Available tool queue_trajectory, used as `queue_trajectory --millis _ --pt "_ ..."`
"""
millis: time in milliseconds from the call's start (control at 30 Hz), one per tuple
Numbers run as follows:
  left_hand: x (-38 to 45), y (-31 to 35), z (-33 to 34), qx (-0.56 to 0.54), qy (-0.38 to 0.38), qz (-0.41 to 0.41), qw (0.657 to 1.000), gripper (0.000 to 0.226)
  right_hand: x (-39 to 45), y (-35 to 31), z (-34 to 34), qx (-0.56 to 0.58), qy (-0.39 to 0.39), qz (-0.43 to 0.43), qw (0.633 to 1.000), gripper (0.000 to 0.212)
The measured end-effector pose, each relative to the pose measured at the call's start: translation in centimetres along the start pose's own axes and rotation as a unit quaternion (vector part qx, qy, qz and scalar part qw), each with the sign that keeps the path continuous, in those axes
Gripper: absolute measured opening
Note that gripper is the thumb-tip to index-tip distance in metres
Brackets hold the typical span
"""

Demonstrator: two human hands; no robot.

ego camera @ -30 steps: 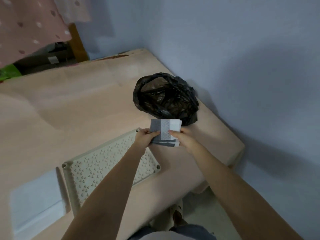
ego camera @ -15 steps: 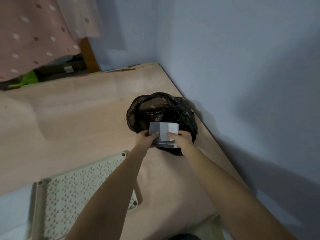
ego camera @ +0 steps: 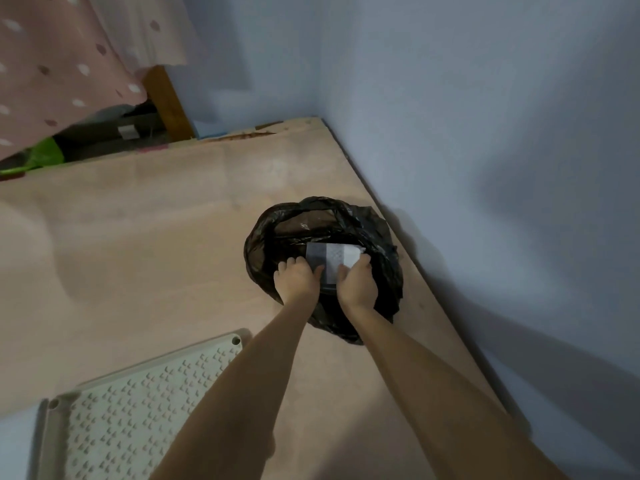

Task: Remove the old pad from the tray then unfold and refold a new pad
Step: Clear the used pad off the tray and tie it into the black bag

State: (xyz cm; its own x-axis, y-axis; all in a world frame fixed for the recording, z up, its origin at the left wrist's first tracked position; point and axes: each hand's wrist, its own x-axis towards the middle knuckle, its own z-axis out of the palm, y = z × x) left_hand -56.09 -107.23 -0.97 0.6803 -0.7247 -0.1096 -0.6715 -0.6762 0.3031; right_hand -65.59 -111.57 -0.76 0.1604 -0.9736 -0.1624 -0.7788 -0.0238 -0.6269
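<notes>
Step 1 nearly done: left hand (ego camera: 297, 279) & right hand (ego camera: 356, 285), fingers pinched on the folded old pad (ego camera: 332, 259), hold it over the black bag (ego camera: 384, 244) mouth, tray (ego camera: 145, 403) well below-left of bag & bare; next, prob. let go.

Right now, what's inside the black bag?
The folded pad sits in the mouth of the black bag, gripped by the left hand and right hand. Dark liner shows behind it; the bottom is hidden by pad and hands.
</notes>
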Motion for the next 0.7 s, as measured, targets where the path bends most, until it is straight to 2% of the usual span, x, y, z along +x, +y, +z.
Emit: queue_trajectory --millis 133,267,367,533,600,700 --pt "1.3 0.0 1.0 0.006 -0.008 0.001 1.0 0.046 0.5 -0.1 1.2 -0.068 -0.006 -0.011 0.998 0.053" --pt "2.0 -0.6 1.8 0.022 -0.01 0.013 1.0 0.044 0.8 0.3 1.8 -0.195 0.001 -0.042 0.98 0.043" --pt "2.0 -0.8 2.2 0.042 -0.018 0.018 0.999 0.047 0.7 0.8 2.3 -0.249 -0.003 -0.047 0.967 0.039" --pt "1.9 -1.2 1.9 0.051 -0.092 0.02 0.994 0.055 0.0 1.0 3.1 -0.315 -0.019 -0.059 0.947 0.032" --pt "1.8 -1.7 1.2 0.055 -0.053 0.057 0.995 0.047 -0.6 0.7 2.5 -0.337 0.009 -0.101 0.936 0.028" --pt "2.2 -3.1 -1.4 0.048 0.05 0.104 0.992 0.032 -0.7 0.9 0.9 -0.299 0.087 -0.24 0.92 0.027"
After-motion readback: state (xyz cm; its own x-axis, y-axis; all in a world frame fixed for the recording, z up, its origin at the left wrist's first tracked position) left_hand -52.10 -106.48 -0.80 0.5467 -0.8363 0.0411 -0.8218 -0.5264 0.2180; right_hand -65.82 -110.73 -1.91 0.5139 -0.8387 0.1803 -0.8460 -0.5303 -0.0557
